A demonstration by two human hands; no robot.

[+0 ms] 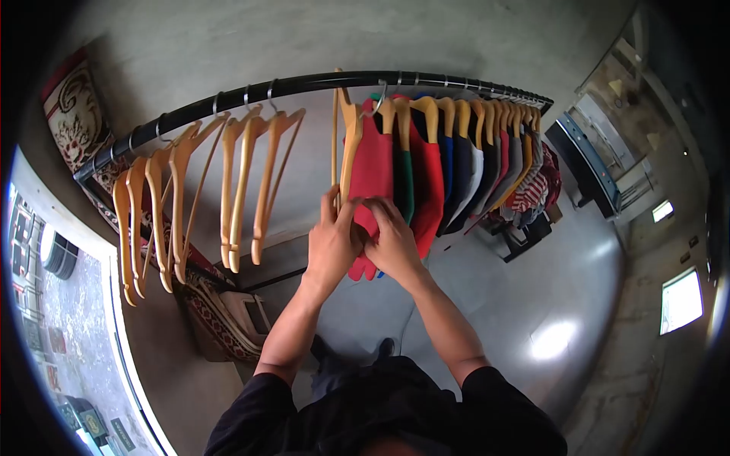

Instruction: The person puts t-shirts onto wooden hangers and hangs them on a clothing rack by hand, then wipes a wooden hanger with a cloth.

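My left hand [332, 242] and my right hand [391, 242] come together in front of the rack, fingers curled and thumbs close to each other. A wooden hanger [350, 148] rises from my left fingers. Its top reaches above the rail, and a metal hook stands out to its right. Against my right fingers lies a pinkish-red garment [371, 171], with more of the same cloth showing between and below my hands. My hands partly hide the lower hanger and the grip on the cloth. Behind are a green garment [407, 178] and a bright red garment [430, 186] on hangers.
A black rail [304, 85] crosses ahead. Several bare wooden hangers [242, 190] hang on its left, and several clothes [475, 171] on its right. A patterned rug [220, 315] lies low at left. A blue-topped table [584, 156] stands far right.
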